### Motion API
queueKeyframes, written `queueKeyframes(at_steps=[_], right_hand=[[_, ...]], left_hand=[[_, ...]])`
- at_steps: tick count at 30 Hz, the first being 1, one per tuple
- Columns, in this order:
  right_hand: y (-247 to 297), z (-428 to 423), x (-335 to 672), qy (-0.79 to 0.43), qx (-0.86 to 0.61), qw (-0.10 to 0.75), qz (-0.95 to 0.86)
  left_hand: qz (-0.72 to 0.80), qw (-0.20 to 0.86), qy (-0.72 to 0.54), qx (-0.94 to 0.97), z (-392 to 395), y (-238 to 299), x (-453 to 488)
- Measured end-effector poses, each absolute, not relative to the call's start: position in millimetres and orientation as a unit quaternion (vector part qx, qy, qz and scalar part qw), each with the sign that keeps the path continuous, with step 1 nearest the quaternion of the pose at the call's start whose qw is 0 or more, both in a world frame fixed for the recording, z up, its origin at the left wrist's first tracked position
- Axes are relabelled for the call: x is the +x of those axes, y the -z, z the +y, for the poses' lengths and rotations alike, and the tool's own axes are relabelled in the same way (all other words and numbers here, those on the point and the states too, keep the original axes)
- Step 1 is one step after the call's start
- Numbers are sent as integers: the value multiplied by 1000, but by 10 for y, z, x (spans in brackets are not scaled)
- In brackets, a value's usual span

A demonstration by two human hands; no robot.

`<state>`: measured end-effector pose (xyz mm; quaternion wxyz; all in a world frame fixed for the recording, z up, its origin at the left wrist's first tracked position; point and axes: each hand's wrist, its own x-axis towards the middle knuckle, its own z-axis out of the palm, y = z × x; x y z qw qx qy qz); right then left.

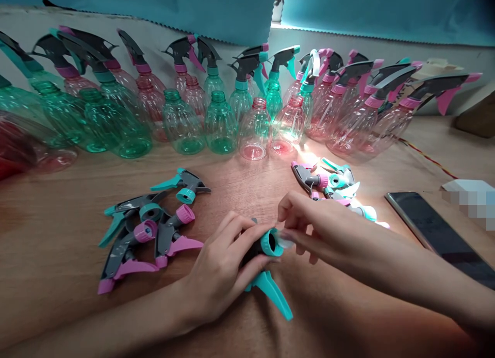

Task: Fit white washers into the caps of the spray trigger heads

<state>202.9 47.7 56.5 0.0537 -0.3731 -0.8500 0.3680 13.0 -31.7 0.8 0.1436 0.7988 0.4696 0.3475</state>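
Observation:
My left hand (224, 267) is wrapped round a grey spray trigger head (266, 275) with a teal collar and teal lever, held just above the wooden table (58, 234). The collar faces right. My right hand (309, 221) pinches something small and pale at the collar's opening; I cannot make out what it is. Both forearms reach in from the bottom edge.
Loose trigger heads lie in a pile on the left (147, 229) and another on the right (332, 185). Rows of green bottles (127, 126) and pink bottles (286, 128), some capped with triggers, line the back. A dark phone (436, 234) lies at the right.

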Motion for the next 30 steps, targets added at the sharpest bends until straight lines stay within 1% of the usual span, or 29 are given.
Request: queueKeyframes(at_steps=[4, 10, 16, 20, 27, 30], right_hand=[[-644, 560, 2127, -370, -387, 77, -841], [-807, 593, 2174, -459, -350, 126, -807], [-805, 604, 2129, -539, -285, 101, -786], [-738, 610, 2133, -528, -304, 103, -786], [-709, 606, 2138, -452, -330, 92, -823], [-744, 609, 2114, -465, -320, 85, -821]], left_hand=[[486, 168, -356, 780, -318, -8, 123], [473, 187, -377, 774, -305, -30, 123], [467, 192, -388, 771, -303, -17, 123], [466, 188, -385, 774, -307, -6, 114], [468, 192, -375, 777, -315, -5, 113], [462, 190, -375, 781, -315, -9, 119]])
